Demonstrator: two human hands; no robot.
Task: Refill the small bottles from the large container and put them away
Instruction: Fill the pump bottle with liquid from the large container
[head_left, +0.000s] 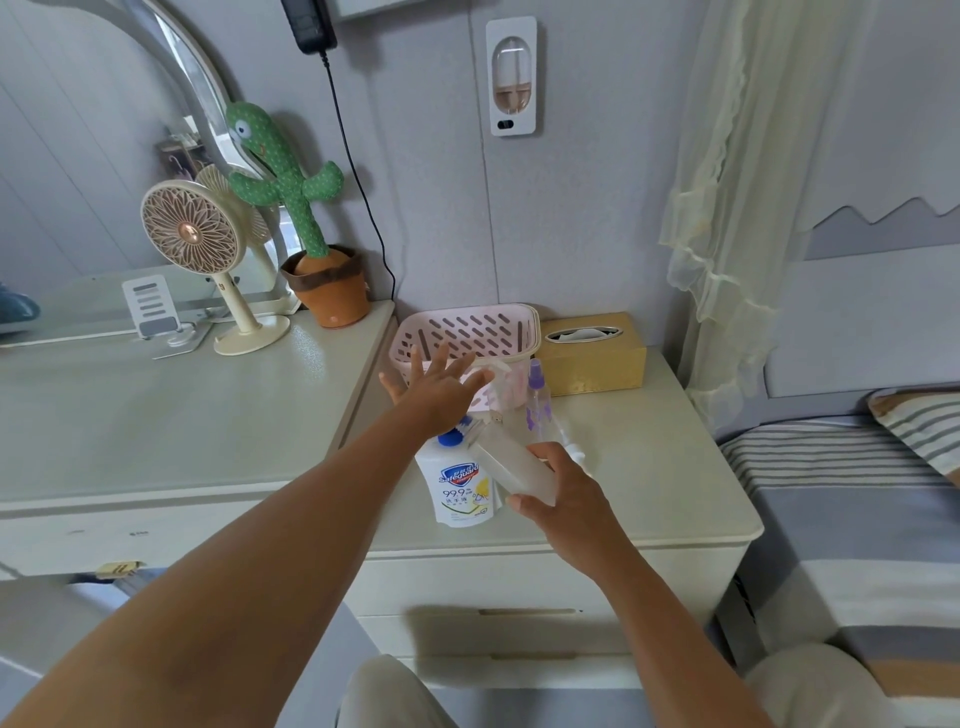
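Knees in pale trousers (395, 696) sit lowest in view, in front of a cream nightstand (665, 467) with drawers. Both bare forearms reach over its top. Nearer, the right hand (569, 496) grips the lower end of a frosted small bottle (511, 467), thumb on the near side and fingers curled over the far side. That bottle is tilted, its spray head pointing up and left, just above the blue cap of the large white soap container (460, 491), which stands upright just left of the hand and partly behind the bottle.

Farther on, the left hand (441, 387) is released, fingers spread and holding nothing, above and beyond the container's cap. Its fingertips lie by the white spray head of a pinkish bottle (504, 387); whether they touch it I cannot tell. Just right of that stands a purple spray bottle (537, 397), upright.

Behind these sits a pink slotted basket (467, 330), with a gold tissue box (592, 361) beside it on the right. On the dresser to the left stand a beige fan (192, 234) and a plush cactus (291, 192).
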